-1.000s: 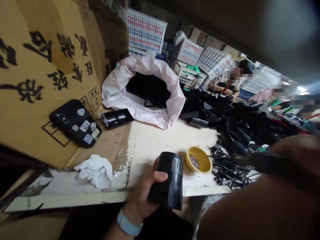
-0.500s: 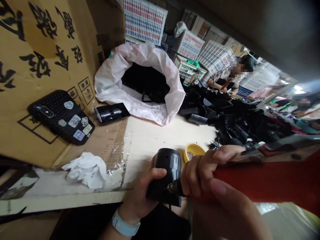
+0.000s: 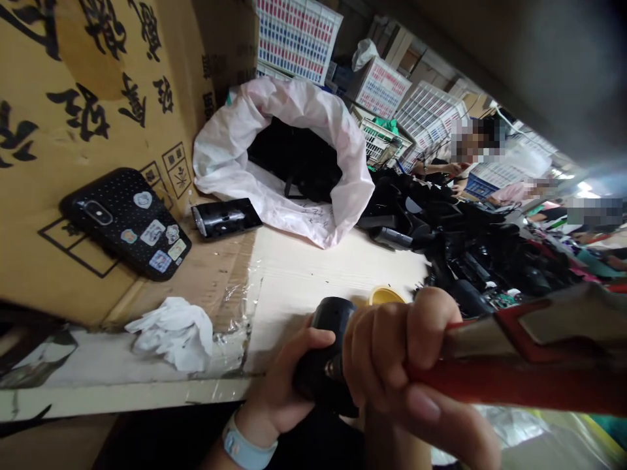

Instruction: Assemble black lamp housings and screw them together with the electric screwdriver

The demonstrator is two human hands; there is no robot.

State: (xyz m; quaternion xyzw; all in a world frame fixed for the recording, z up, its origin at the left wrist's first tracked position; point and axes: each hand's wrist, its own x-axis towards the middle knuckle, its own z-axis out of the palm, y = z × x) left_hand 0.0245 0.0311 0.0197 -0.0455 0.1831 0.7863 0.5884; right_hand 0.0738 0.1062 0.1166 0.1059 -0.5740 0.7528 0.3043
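Left hand has a firm grip round the black plastic housing, low center at the table edge, while the right hand clamps a red-handled driver against its end. If that tip slips, it could gouge the housing or nick fingers. Compared with the earlier frame, the right hand is bigger in view and the yellow bowl is mostly hidden behind it.

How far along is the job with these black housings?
Seemingly done: black parts fill the white sack. In hand: the left hand grips a black housing, and the right hand holds a red screwdriver to it. Left: a heap of black parts beside the yellow bowl.
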